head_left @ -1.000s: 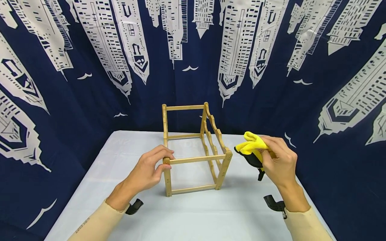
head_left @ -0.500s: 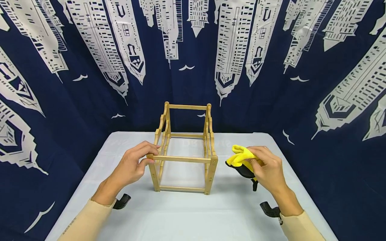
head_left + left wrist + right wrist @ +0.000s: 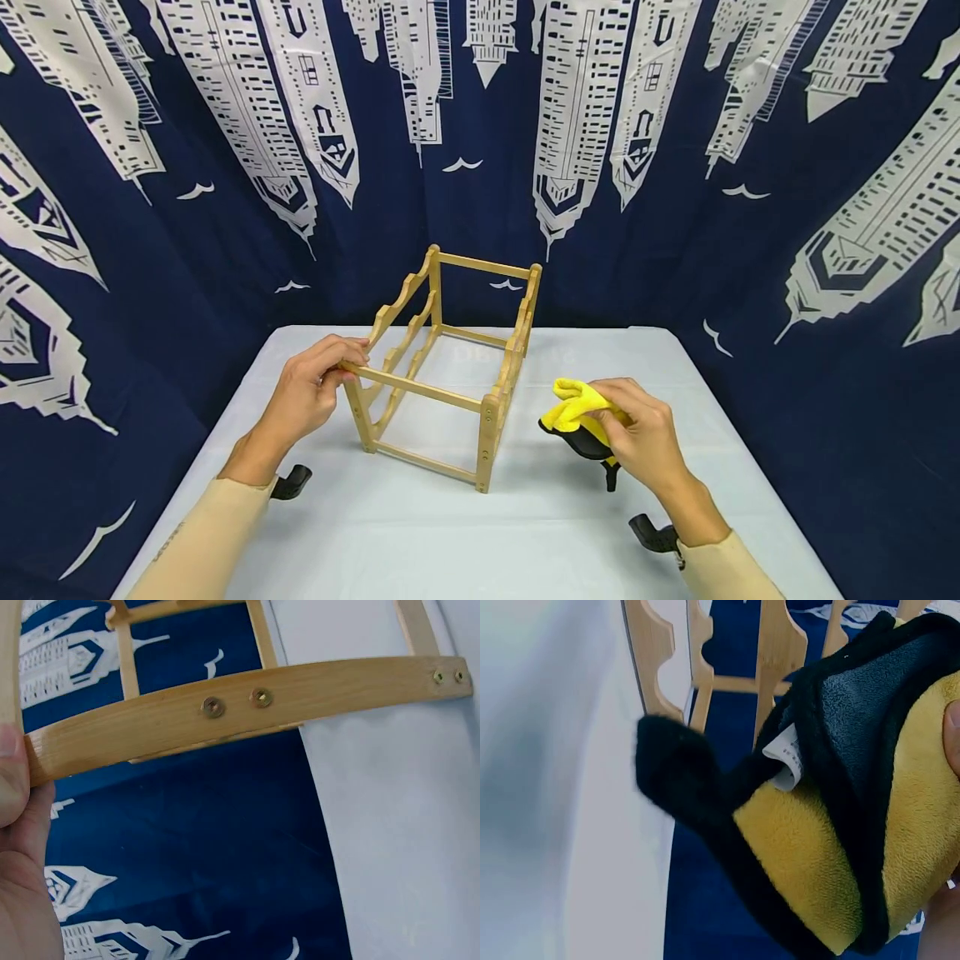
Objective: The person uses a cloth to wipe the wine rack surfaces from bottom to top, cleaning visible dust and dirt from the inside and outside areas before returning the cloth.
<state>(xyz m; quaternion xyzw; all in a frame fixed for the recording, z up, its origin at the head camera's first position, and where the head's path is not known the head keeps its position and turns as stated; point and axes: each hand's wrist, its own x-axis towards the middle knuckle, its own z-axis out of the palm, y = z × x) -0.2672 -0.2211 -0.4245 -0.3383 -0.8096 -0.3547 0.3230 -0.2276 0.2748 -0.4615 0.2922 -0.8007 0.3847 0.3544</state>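
Observation:
A light wooden rack (image 3: 420, 387) with scalloped side rails stands at an angle on the table. My left hand (image 3: 303, 392) grips its near left top corner, thumb and fingers around the wood. In the left wrist view, a curved rack post (image 3: 165, 720) with bolt heads (image 3: 261, 697) runs out from the fingers. To the right of the rack, my right hand (image 3: 641, 429) pinches a bunched yellow cloth (image 3: 573, 408), held above the table. The right wrist view shows the cloth's black edging, dark grey side and a white tag (image 3: 786, 754). Part of that hand is hidden there.
The white-covered table (image 3: 420, 542) spreads under the rack and both arms. A dark blue curtain (image 3: 480, 208) with white skyline prints hangs behind and at both sides. Black camera mounts (image 3: 292, 483) sit at the wrists.
The rack has turned clockwise as seen from above, its near end swinging left with my left hand. My right hand has moved left and nearer to me with the cloth.

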